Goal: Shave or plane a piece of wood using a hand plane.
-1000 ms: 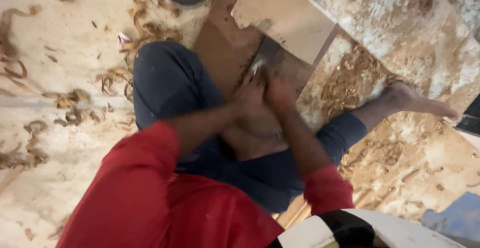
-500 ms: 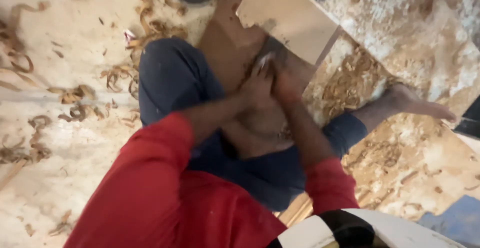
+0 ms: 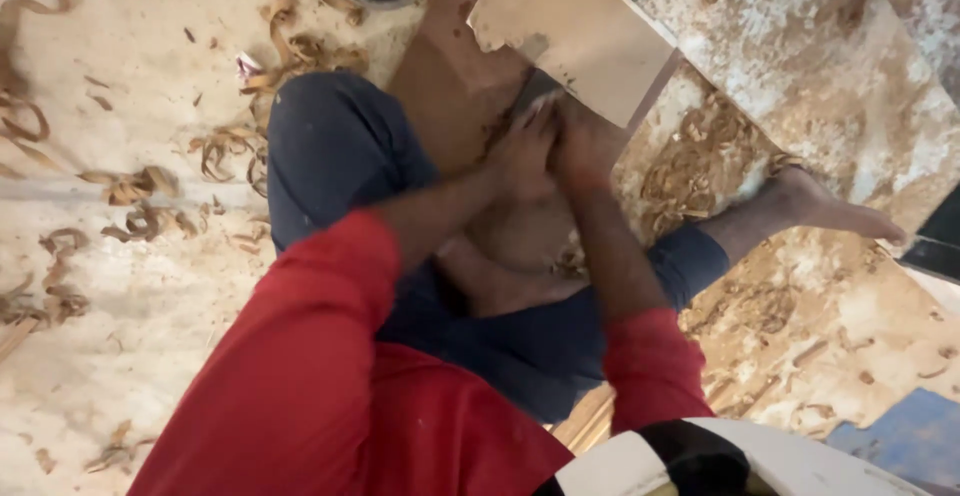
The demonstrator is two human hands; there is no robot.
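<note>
Here, just above frame centre, your left hand [image 3: 522,156] and right hand [image 3: 585,146] are pressed together, both clamped on a small dark tool [image 3: 535,91] at the lower edge of the pale wooden board [image 3: 570,26]. The board leans over a brown panel [image 3: 450,96]. Wood shavings [image 3: 140,191] litter the floor [image 3: 120,356] at left.

One head-worn camera looks steeply down, close over the hands [image 3: 555,146].
</note>
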